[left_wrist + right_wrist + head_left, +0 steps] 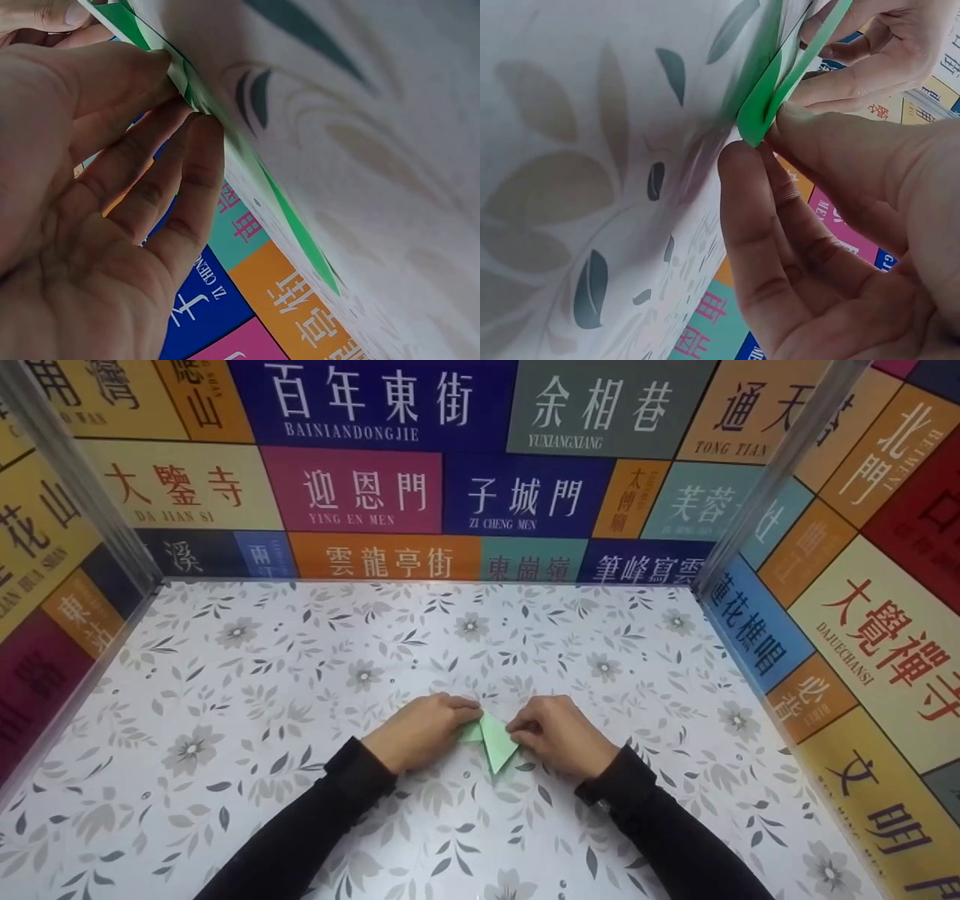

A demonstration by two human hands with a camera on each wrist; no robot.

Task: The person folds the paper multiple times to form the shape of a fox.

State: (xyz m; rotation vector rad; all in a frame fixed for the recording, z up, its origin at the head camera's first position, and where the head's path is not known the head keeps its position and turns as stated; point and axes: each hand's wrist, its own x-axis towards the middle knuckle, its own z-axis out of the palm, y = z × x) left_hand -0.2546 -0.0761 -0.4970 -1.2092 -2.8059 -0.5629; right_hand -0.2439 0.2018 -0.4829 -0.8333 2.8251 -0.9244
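A small piece of folded light green paper (497, 741) lies on the table between the two hands, a pointed flap facing the person. From the left, my left hand (429, 727) holds it, thumb and fingertips at its edge and covering part of it. My right hand (561, 737) pinches the right corner between thumb and forefinger. Seen up close in the right wrist view, that green corner (759, 112) is bent into a raised fold at the fingertips. The left wrist view shows a thin green edge (306, 241) running out past the left fingers, low along the tabletop.
A white cover with grey leaves and flowers spreads over the table (247, 675). Behind it stands a wall of coloured panels (352, 495) with Chinese lettering, and similar panels flank both sides. Clear upright strips (780, 472) mark the corners.
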